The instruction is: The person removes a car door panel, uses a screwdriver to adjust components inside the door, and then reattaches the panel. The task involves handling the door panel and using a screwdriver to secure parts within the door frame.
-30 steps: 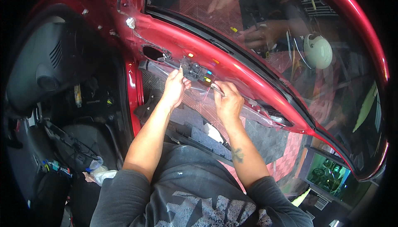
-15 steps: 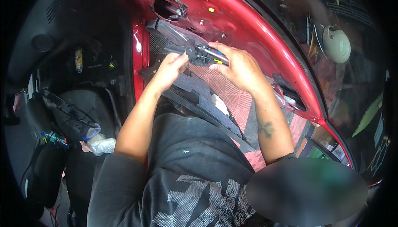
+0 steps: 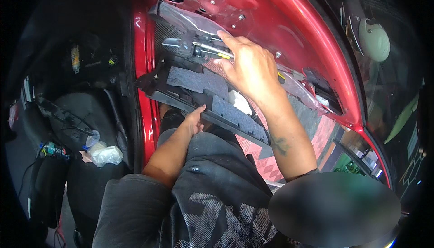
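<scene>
My right hand [image 3: 251, 69] is closed round a screwdriver [image 3: 209, 47] with a bright metal shaft, and also steadies a black plastic assembly [image 3: 186, 46] that looks like an inside door handle with a silvery lever [image 3: 171, 43]. The index finger and thumb lie along the assembly's near end. Lower down, my left hand [image 3: 194, 121] is at the near edge of a detached door trim panel [image 3: 169, 96]. One fingertip overlaps that edge; the other fingers are partly hidden. Blue-grey padding [image 3: 199, 80] covers parts of the panel's back.
A stripped red car door [image 3: 266, 19] curves round the far and right sides, with clear plastic sheeting [image 3: 192, 19] hanging from it. To the left, the red door sill [image 3: 147, 67] borders a dark seat [image 3: 86, 112] bearing a plastic bag [image 3: 106, 154]. Pink-red floor tiles [image 3: 262, 162] show below.
My left hand has left the handle assembly and come down to the trim panel's edge. The right hand stays by the assembly with the screwdriver. My view has shifted, showing more of the panel.
</scene>
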Motion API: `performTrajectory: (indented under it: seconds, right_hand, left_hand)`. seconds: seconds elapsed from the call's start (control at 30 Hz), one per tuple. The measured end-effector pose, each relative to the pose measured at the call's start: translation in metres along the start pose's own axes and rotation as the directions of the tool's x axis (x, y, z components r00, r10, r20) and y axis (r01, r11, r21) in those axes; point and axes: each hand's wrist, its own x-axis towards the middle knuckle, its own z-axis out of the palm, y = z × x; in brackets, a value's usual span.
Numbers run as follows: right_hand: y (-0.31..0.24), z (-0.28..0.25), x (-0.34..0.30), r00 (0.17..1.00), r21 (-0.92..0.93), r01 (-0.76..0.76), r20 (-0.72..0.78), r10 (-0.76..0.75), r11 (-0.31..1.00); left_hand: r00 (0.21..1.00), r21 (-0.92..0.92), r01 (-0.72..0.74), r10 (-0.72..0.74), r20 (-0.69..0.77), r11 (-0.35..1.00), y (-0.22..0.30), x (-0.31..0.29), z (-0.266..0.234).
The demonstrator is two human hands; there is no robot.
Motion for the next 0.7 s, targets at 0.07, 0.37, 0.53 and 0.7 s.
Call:
performTrajectory:
  seconds: [0.07, 0.37, 0.53, 0.7]
  right_hand:
    - [0.005, 0.003, -0.002, 0.999, -0.008, 0.029, -0.029, -0.029, 1.0]
    - [0.017, -0.01, -0.007, 0.972, 0.028, 0.092, 0.217, -0.096, 0.995]
    - [0.021, -0.005, -0.005, 0.983, 0.034, 0.122, 0.136, -0.126, 0.992]
    - [0.025, 0.011, -0.002, 0.989, 0.008, 0.089, 0.115, -0.089, 0.996]
  left_hand:
    - [0.998, -0.01, -0.062, 0.062, 0.002, 0.998, -0.007, 0.003, 0.006]
    - [0.986, -0.031, -0.119, 0.122, 0.115, 0.992, -0.029, -0.035, 0.008]
    - [0.941, -0.023, -0.335, 0.333, -0.057, 0.942, -0.043, -0.028, 0.021]
    - [0.899, 0.146, -0.42, 0.432, -0.068, 0.896, -0.007, -0.036, 0.008]
